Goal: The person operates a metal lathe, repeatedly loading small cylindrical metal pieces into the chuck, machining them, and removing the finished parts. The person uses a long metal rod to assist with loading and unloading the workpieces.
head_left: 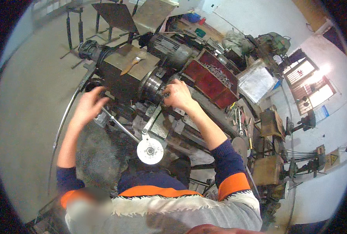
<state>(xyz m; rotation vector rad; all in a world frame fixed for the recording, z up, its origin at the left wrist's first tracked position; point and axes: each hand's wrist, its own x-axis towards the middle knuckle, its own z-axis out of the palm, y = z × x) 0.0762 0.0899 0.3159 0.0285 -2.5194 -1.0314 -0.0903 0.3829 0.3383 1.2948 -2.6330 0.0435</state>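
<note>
A small metal lathe (130, 82) stands in front of me, its shiny round chuck (153, 86) facing right. My right hand (177, 94) is at the chuck's face with its fingers closed together; whatever is in them is hidden. To the left, my left hand (88, 106) hovers beside the headstock with thumb and fingers apart and slightly blurred, close to a dark round part. A long steel lever (121, 125) runs from near that hand down toward a white handwheel (150, 151). On top of the headstock lies a paintbrush (131, 65) with a wooden handle.
Behind the chuck sits a red metal tray (211, 80) full of small metal parts. Beside it is a silvery flat sheet (256, 81). Wrenches (240, 121) lie to the right. More machines (269, 169) line the right wall, and a metal chair (117, 19) stands at the far left.
</note>
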